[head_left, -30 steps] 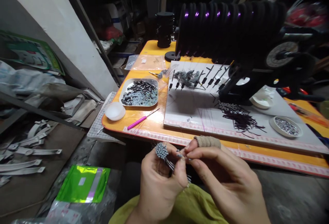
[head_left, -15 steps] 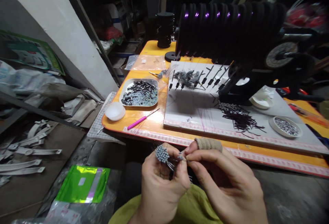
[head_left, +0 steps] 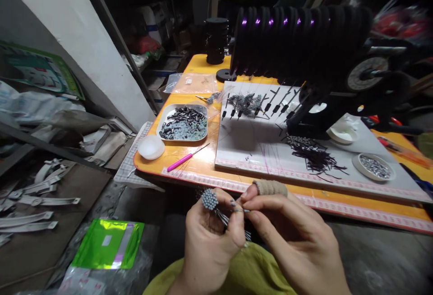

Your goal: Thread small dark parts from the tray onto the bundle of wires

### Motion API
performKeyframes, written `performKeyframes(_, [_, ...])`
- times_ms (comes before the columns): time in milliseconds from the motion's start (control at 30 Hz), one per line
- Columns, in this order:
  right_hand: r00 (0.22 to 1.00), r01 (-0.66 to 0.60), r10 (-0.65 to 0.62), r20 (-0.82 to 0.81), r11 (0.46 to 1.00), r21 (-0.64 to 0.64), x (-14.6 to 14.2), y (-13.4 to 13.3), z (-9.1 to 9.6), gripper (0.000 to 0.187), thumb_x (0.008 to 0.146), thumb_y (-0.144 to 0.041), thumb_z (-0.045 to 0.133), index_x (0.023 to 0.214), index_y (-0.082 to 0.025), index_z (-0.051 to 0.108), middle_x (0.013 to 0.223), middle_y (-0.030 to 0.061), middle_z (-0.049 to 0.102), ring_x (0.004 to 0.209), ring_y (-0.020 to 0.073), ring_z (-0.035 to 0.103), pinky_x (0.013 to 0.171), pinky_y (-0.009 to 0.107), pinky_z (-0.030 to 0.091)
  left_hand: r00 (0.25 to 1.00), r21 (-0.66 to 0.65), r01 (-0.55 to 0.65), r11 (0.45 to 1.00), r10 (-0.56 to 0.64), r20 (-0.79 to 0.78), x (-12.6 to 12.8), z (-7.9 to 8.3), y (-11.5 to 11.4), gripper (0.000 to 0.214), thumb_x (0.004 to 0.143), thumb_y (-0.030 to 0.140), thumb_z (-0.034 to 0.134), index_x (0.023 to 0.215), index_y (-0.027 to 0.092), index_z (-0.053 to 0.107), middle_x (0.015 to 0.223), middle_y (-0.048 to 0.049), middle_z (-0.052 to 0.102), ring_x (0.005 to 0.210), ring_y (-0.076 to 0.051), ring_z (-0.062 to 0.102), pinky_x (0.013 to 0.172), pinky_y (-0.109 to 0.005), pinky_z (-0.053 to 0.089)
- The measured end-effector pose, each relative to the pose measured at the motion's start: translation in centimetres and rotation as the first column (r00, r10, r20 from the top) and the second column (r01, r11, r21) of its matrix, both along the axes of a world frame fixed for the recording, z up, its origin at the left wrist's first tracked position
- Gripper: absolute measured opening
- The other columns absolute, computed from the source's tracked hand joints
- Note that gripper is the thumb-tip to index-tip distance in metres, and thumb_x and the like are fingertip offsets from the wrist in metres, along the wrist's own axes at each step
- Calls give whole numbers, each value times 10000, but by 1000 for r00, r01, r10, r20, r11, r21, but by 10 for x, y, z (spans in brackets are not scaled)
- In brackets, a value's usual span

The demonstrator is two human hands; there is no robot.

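Clamped tight in the left hand (head_left: 208,236): a bundle of grey-tipped wires (head_left: 210,199), heads fanned up above the fist. Right hand (head_left: 287,236) pinching one thin wire (head_left: 241,210) between thumb and bandaged forefinger, touching the left thumb. Just beyond both grips, the orange counter (head_left: 203,168). Further out to the left, a pink-handled tool (head_left: 182,162), a white lid (head_left: 151,146), a tray of dark parts (head_left: 183,122).
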State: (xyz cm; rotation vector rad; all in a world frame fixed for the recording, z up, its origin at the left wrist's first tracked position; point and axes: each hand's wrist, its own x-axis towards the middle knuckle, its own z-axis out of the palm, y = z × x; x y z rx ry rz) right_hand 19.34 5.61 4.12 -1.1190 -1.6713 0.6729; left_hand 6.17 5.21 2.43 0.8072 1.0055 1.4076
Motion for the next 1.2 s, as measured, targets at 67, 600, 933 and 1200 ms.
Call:
performKeyframes(67, [1000, 5, -5, 6, 1000, -2, 0, -1, -1, 168, 864, -86, 631, 925, -236, 677, 870, 17, 715, 780, 140, 706, 680, 179, 598, 1000, -5, 9, 1000, -9, 2, 0, -2, -1, 135, 774, 79, 650, 721, 176, 572, 673, 40, 583, 543, -79, 516, 520, -184, 446])
performKeyframes(600, [1000, -12, 12, 21, 1000, 5, -1, -6, -4, 187, 871, -74, 607, 962, -231, 656, 887, 29, 688, 819, 152, 698, 694, 197, 597, 995, 44, -104, 994, 104, 1, 6, 5, -1, 205, 657, 19, 736, 680, 178, 609, 654, 40, 635, 600, -96, 623, 575, -152, 506])
performKeyframes(933, [996, -30, 29, 80, 999, 19, 0, -2, -3, 194, 868, -93, 634, 987, -242, 673, 906, 36, 716, 794, 164, 701, 676, 218, 607, 992, 53, -118, 992, 116, 51, 5, 0, -3, 144, 729, 87, 729, 712, 185, 626, 659, 39, 628, 526, -69, 552, 511, -142, 469])
performKeyframes(1200, [1000, -19, 18, 24, 999, 40, -3, -2, -1, 190, 867, -77, 624, 961, -236, 668, 897, 24, 691, 799, 139, 698, 690, 181, 600, 998, 61, -64, 996, 63, 13, -1, -1, -1, 144, 733, 91, 719, 720, 175, 603, 689, 21, 645, 560, -89, 569, 515, -165, 459])
